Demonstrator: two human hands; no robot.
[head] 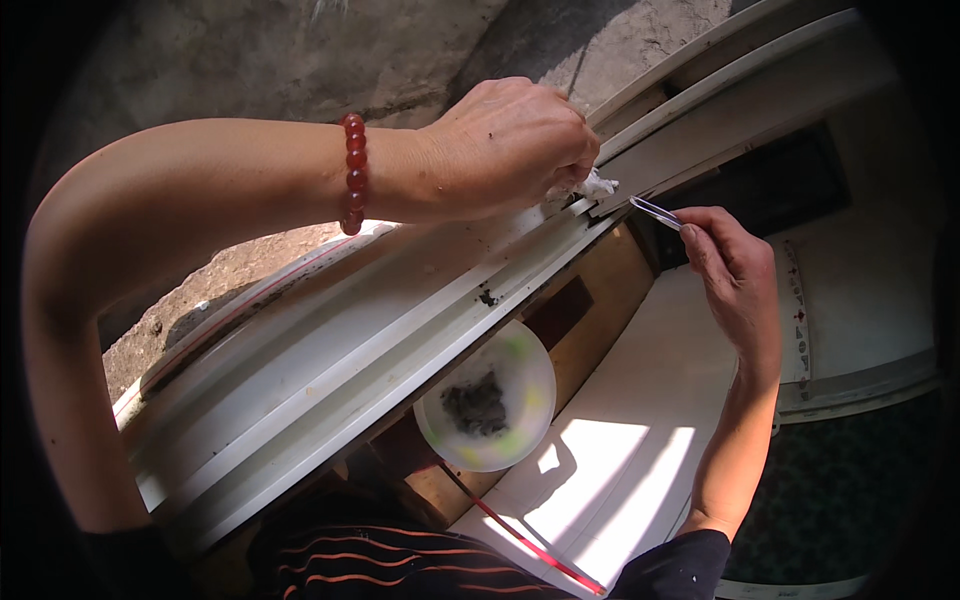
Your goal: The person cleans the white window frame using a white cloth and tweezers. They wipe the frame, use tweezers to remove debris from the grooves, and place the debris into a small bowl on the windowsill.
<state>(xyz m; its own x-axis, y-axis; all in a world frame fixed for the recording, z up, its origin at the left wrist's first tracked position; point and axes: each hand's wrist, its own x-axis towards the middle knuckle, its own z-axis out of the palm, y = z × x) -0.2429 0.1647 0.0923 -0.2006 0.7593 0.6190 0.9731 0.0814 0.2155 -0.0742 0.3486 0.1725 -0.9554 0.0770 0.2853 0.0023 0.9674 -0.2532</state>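
My left hand (510, 154), a red bead bracelet (355, 172) on its wrist, is closed around a crumpled white wad (600, 184), tissue or cloth. The wad is close to the grooved track of a white window frame (420, 315), and the fingertips are partly hidden behind the hand. In my right hand (731, 274) is a pair of metal tweezers (654, 211), its tips just to the right of the wad. Dark grime (487, 295) dots the track.
Below the frame sits a pale plastic bowl (525, 390) with dark, soggy scraps (476, 405) in it. A thin red stick (536, 551) lies on the sunlit white surface (600, 480) beside it. Rough concrete (300, 60) shows beyond the window.
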